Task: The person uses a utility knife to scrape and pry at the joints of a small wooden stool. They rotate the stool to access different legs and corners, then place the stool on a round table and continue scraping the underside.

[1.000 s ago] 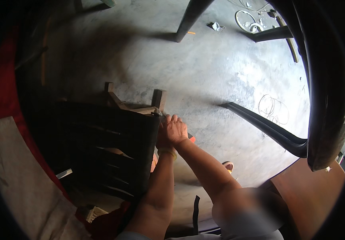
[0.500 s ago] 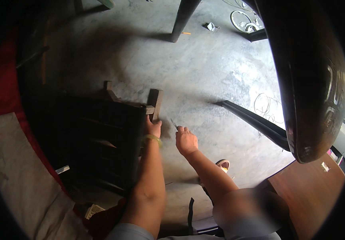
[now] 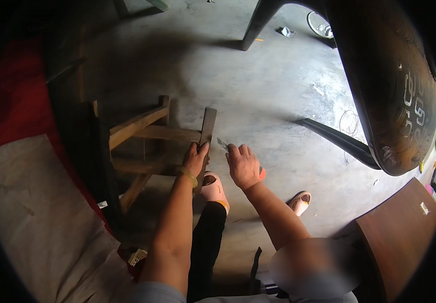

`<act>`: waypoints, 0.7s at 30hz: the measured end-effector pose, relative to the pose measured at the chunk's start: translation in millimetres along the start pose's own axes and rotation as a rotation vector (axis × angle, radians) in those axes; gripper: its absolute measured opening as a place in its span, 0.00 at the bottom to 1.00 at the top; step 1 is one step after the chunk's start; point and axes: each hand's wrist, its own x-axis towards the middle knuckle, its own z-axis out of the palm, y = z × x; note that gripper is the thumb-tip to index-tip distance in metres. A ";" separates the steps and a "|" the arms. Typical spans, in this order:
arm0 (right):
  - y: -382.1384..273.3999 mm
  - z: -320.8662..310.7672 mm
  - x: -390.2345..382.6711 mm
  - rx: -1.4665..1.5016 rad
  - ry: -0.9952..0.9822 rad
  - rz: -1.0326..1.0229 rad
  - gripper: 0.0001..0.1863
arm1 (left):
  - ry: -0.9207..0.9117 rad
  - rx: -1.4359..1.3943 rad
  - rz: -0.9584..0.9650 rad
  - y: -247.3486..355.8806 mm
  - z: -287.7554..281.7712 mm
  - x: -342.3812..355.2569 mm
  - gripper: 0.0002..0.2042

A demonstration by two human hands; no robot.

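A wooden stool or small chair [image 3: 149, 132] lies tipped over in front of me, its bare wood legs and rails facing me and its dark side at the left. My left hand [image 3: 194, 160] is wrapped around one upright wooden leg [image 3: 209, 123], thumb on its near face. Close to the right of that leg, my right hand [image 3: 243, 165] is closed around a knife. Its thin metal blade [image 3: 222, 144] points up and left toward the leg, and a red handle end [image 3: 262, 173] shows below my palm. Most of the handle is hidden by my fingers.
A dark chair [image 3: 387, 91] with splayed legs stands at the right, above a brown wooden panel [image 3: 404, 227]. A pale cloth [image 3: 41, 212] over red fabric lies along the left. My feet in pink slippers [image 3: 214, 188] rest on the concrete floor [image 3: 218, 76]; thin wire lies at the right.
The stool has been turned, so its legs and rails now show where its dark slatted side did. My left hand stays on the leg; the knife remains in my right. The view has shifted slightly.
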 end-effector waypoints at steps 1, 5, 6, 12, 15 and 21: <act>-10.3 -2.3 5.7 -0.005 0.016 -0.032 0.13 | 0.043 0.045 0.007 4.9 -5.7 -7.4 0.17; -38.3 -10.3 30.9 -0.054 0.026 -0.139 0.11 | 0.143 0.125 0.003 13.0 -20.8 -23.4 0.18; -43.2 -12.1 37.5 -0.068 0.025 -0.169 0.11 | 0.138 0.114 0.007 13.5 -24.6 -24.2 0.18; -57.5 -7.9 67.8 -0.149 -0.013 -0.302 0.11 | 0.125 0.267 -0.042 8.0 -41.2 -27.7 0.20; -54.5 -11.8 75.2 -0.224 -0.014 -0.394 0.12 | 0.140 0.363 -0.034 4.3 -43.2 -26.0 0.21; -48.0 -19.7 94.4 -0.356 -0.026 -0.508 0.12 | 0.183 0.459 -0.055 22.1 -35.8 -25.7 0.22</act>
